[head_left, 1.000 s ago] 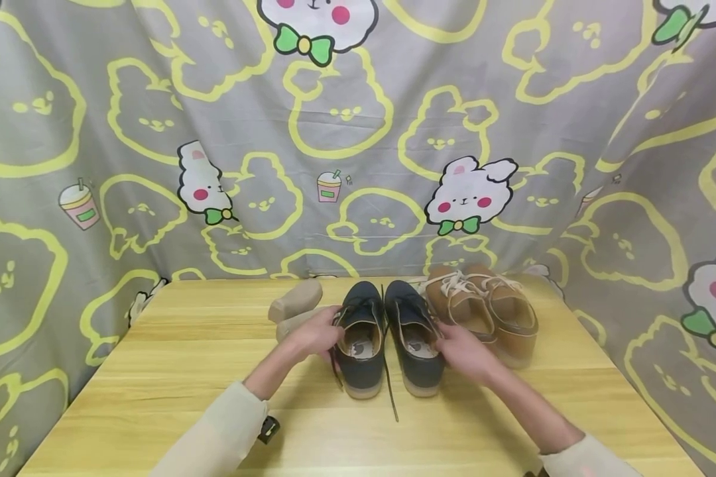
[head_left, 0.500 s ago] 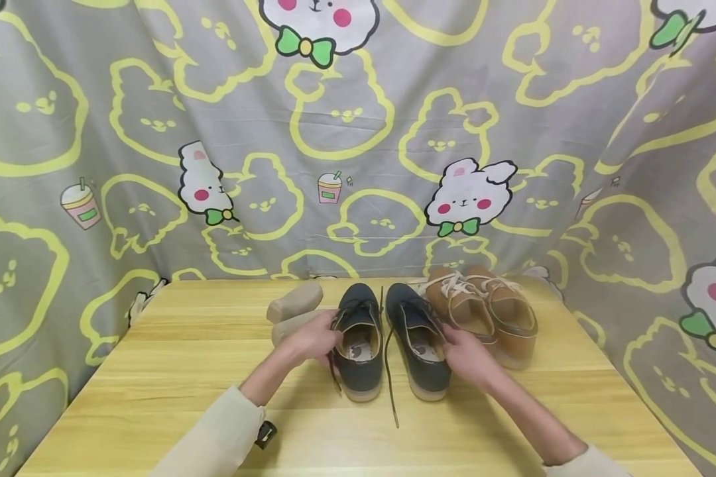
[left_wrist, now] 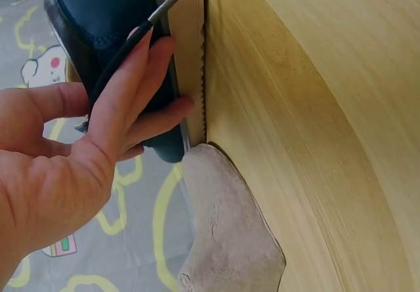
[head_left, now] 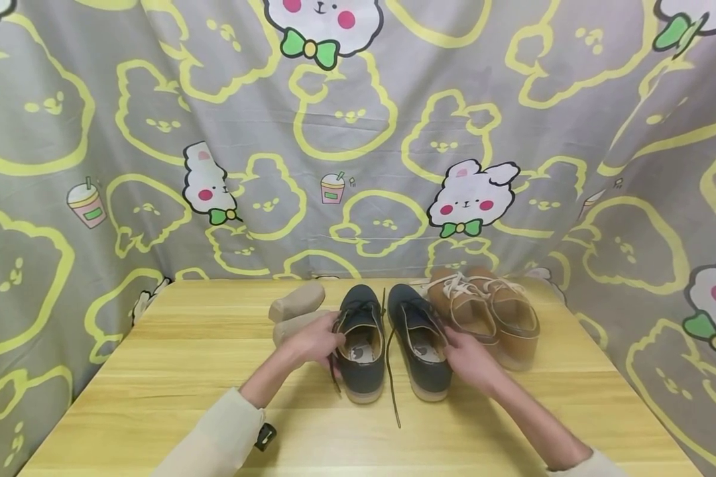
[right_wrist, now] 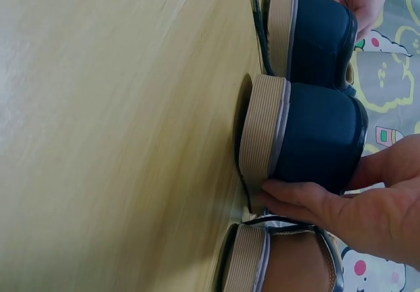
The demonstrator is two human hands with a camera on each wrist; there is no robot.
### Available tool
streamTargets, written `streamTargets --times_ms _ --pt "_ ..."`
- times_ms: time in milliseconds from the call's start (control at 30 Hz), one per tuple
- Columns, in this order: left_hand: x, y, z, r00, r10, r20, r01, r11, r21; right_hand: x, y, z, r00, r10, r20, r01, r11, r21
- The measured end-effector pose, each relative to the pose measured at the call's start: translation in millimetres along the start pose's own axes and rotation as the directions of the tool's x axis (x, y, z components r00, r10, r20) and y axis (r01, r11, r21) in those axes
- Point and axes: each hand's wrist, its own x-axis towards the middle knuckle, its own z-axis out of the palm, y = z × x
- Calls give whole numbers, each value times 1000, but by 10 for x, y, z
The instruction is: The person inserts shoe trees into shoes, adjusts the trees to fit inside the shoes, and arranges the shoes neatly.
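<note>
A pair of dark navy lace-up shoes stands side by side on the table, toes toward the curtain. My left hand (head_left: 315,343) pinches the outer side of the left navy shoe (head_left: 358,377), thumb at its opening and fingers along the outside. A dark shoelace (left_wrist: 125,57) lies across those fingers in the left wrist view. My right hand (head_left: 473,358) grips the outer side of the right navy shoe (right_wrist: 321,131), its fingers low by the ribbed sole. Between the shoes, a loose lace (head_left: 394,384) trails onto the wood.
Brown lace-up shoes (head_left: 516,321) with white laces stand close to the right. Two beige suede-like pieces (head_left: 298,301), one partly behind my left hand, lie to the left. The wooden table (head_left: 197,371) meets a patterned grey curtain (head_left: 382,139) behind.
The right navy shoe has shifted slightly right with my right hand, widening the gap at the heels. My left hand and its shoe have hardly moved.
</note>
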Motion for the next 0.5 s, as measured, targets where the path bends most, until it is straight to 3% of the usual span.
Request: streamTargets --times_ms 300,500 --pt "-31 -15 -6 999 39 -23 -37 994 104 -36 37 -2 999 -44 14 44 998 39" --pt "-89 -17 -27 997 50 -64 -38 983 181 -30 56 -29 998 -49 -28 48 999 -10"
